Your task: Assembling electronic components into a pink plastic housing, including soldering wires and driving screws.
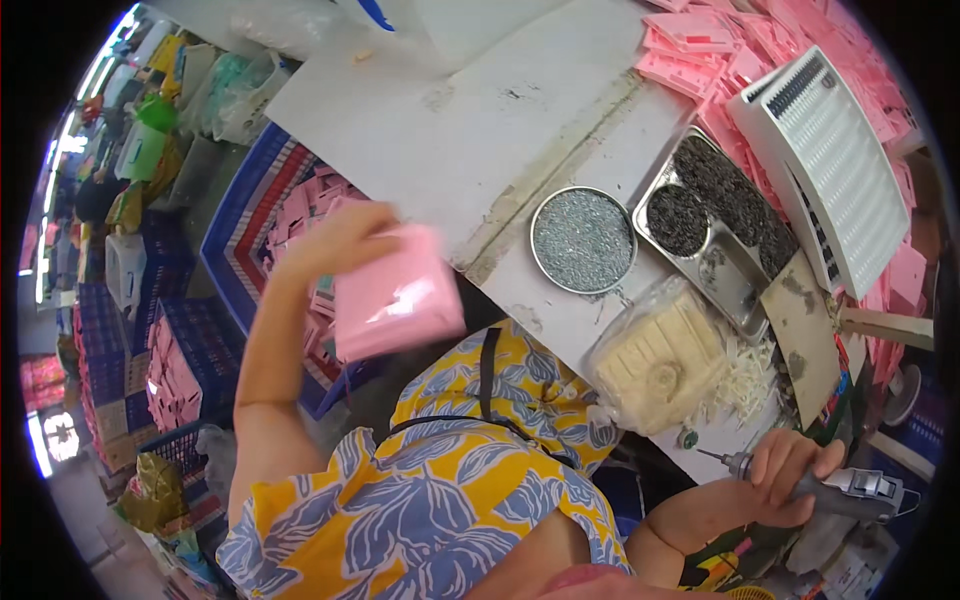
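Note:
My left hand point(343, 238) grips a boxy pink plastic casing point(390, 305) by its upper edge. The casing is blurred by motion and hangs over the near side of a blue and red plastic crate point(232, 228) that contains more pink pieces. At the lower right, my right hand point(785, 468) is wrapped round a grey electric screwdriver point(860, 493), its thin bit pointing left toward the table's edge. Nearest to that bit lies a small round green part point(687, 438). A round tin of small silvery screws point(585, 240) stands on the table between my hands.
Beside the tin is a metal tray point(735, 283) with dark small parts. A cream block in clear wrap point(660, 360) sits near the table edge, beside loose white pieces point(745, 380). Behind a white ridged box point(840, 165) pink parts point(700, 65) are heaped. More crates point(195, 345) stand left.

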### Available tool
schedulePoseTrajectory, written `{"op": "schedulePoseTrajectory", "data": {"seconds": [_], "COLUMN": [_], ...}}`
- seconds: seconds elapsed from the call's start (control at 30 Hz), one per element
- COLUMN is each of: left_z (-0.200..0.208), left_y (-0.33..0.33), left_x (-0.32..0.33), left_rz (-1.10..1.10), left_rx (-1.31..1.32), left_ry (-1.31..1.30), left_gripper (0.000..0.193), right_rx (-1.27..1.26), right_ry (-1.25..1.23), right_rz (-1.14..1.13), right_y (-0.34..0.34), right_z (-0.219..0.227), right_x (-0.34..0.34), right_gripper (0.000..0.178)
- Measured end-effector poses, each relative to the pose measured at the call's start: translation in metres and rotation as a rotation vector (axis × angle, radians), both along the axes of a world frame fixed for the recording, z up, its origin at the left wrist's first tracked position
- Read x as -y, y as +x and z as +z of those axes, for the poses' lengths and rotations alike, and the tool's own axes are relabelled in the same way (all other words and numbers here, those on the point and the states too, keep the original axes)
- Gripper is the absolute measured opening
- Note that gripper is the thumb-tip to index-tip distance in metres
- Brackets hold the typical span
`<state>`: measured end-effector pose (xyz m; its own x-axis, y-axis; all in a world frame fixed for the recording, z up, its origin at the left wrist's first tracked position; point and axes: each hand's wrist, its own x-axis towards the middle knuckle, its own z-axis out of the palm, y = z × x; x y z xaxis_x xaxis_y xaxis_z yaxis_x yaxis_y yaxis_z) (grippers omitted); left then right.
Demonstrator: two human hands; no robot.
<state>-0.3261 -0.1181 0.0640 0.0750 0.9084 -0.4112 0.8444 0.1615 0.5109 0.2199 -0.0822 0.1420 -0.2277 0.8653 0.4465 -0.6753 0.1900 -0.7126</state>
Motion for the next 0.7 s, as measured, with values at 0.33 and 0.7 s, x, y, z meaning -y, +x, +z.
{"op": "schedulePoseTrajectory", "data": {"seconds": [0.33,0.7], "left_z": [-0.016,-0.073], "left_y": [-0.06,-0.028], "left_x": [0.019,-0.494], "left_rz": [0.31,0.486], "left_rx": [-0.295,-0.701], "left_ry": [0.09,0.773], "left_gripper": [0.053,0.11], "right_rx": [0.288,0.872], "right_ry": [0.005,-0.037], "right_rz": [-0.144,-0.791], "right_y": [0.0,0.006], "right_z": [-0.017,-0.008], "right_x": [-0.018,-0.012], "right_gripper": [0.037,0.095]}}
